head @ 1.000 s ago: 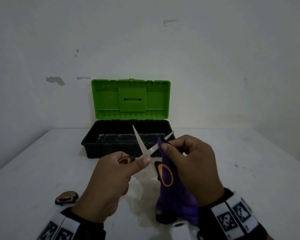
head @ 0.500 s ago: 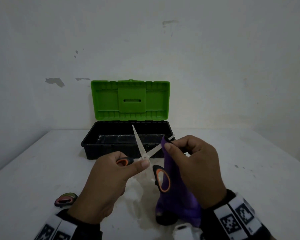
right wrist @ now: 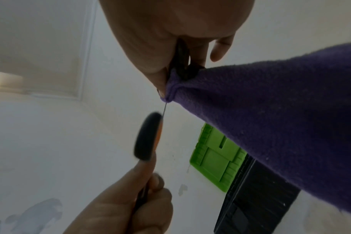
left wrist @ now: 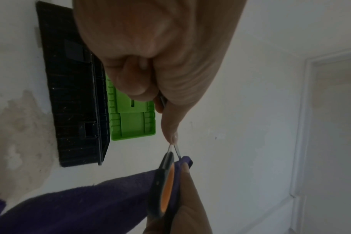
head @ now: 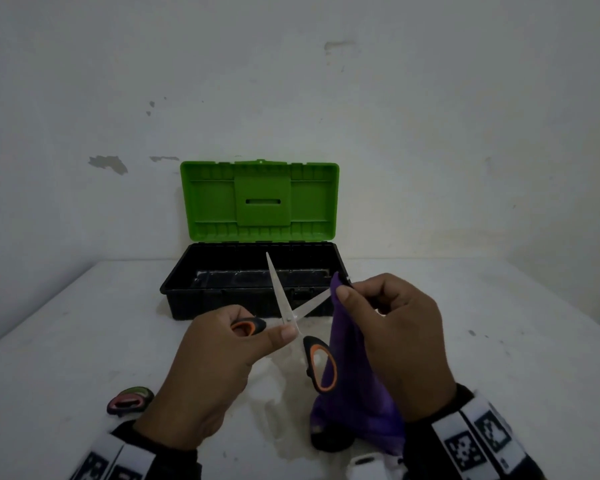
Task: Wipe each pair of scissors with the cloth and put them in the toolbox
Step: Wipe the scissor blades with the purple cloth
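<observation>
Orange-and-black scissors (head: 288, 315) hang spread wide in the air in front of the toolbox (head: 253, 289). My left hand (head: 219, 358) grips one handle loop (head: 246, 327), thumb pressed near the pivot. The other loop (head: 321, 363) dangles free. My right hand (head: 392, 337) pinches the purple cloth (head: 347, 375) around the right blade near its tip. The cloth (right wrist: 281, 126) drapes down from that pinch; in the left wrist view the cloth (left wrist: 80, 205) and the free loop (left wrist: 164, 185) fill the bottom.
The black toolbox stands at the back by the wall with its green lid (head: 258, 199) upright. A second scissor handle, pink and green (head: 130, 400), lies on the white table (head: 499, 358) at the lower left. A dark object (head: 329, 441) sits under the cloth.
The right hand with the cloth has slid a little outward along the right blade. The free handle loop has swung slightly. The left hand has stayed put.
</observation>
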Demonstrator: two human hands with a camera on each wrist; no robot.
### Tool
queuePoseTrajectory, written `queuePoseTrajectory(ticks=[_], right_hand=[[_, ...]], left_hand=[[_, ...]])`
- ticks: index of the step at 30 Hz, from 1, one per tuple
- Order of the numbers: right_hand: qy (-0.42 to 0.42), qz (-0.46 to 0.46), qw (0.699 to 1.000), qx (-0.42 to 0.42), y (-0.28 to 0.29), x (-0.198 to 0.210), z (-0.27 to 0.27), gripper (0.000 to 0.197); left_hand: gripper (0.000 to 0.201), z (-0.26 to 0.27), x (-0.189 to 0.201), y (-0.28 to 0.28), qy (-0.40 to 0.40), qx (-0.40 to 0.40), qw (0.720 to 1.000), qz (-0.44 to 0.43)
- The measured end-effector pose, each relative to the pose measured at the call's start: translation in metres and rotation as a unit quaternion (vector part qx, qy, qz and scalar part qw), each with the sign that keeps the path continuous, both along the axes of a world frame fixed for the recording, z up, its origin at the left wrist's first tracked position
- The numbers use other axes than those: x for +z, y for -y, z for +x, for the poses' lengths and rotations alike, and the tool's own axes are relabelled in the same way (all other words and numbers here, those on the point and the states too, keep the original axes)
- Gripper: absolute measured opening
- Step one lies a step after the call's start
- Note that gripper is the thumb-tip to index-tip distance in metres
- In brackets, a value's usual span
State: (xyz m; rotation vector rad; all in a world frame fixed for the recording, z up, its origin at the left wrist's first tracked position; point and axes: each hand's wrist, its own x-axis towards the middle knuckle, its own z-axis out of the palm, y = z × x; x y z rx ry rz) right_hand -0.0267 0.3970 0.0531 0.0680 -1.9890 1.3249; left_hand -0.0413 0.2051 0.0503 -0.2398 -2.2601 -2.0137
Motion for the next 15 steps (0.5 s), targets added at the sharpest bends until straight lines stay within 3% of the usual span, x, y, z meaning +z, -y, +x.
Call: queuePoseTrajectory(ticks=[5, 12, 15], right_hand=[[0.020, -0.068, 0.997, -0.031, -0.024, 0.006, -0.011, 0.013], [0.034, 0.038, 0.998, -0.022, -0.004, -0.002, -0.001, 0.016], [0.041, 0.030, 0.997, -0.053, -0.008, -0.006, -0.007, 0.017]], left_hand=[[0.042, -0.002, -0.006, 0.005, -0.037, 0.036, 0.998, -0.036], [0.042, -0.001, -0.010, 0.000, -0.082, 0.079, 0.984, -0.136], [0.043, 0.002, -0.008, 0.000, -0.094, 0.088, 0.978, -0.165]])
